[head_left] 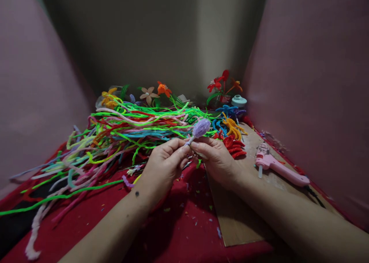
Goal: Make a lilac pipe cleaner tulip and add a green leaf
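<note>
Between both hands is a lavender pipe-cleaner flower bud (201, 128), its rounded head tilted up to the right. My left hand (170, 159) pinches the lower end of its short stem between thumb and fingers. Just under the head, my right hand (213, 155) grips the same stem with thumb and forefinger. Beyond my hands lies a large heap of pipe cleaners (138, 124) in green, pink, red, blue and other colours. Red pipe-cleaner petals (234, 147) sit just past my right hand.
A pink glue gun (281, 168) rests on a brown board (239, 228) at the right, its cord trailing off. Finished flowers, such as an orange one (163, 89) and a red one (215, 85), stand at the back. Coloured scraps dot the red cloth (184, 232).
</note>
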`<action>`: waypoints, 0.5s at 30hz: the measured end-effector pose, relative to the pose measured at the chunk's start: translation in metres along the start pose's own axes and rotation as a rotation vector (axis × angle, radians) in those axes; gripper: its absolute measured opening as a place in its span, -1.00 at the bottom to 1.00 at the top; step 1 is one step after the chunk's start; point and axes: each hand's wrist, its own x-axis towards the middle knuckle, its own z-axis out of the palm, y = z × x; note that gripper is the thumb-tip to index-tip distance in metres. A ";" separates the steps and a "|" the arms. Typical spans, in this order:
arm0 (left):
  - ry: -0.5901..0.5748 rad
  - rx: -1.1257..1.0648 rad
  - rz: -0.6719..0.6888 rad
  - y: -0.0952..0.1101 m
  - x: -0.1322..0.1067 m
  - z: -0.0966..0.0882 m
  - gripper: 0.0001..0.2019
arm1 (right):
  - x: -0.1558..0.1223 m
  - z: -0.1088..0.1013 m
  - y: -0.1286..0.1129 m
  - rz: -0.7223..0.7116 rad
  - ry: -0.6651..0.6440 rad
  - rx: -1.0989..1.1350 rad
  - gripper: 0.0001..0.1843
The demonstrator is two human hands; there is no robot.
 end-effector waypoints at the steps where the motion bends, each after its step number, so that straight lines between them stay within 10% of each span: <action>1: -0.015 -0.041 -0.032 0.000 0.000 0.000 -0.81 | 0.001 0.000 0.000 0.000 -0.002 0.009 -0.90; 10: -0.249 -0.313 -0.110 -0.002 0.002 -0.006 -0.88 | 0.002 0.001 -0.001 0.075 -0.033 0.155 -0.88; 15: -0.204 -0.120 -0.075 0.000 0.002 -0.004 -0.80 | 0.001 0.004 -0.003 0.081 0.012 0.191 -0.91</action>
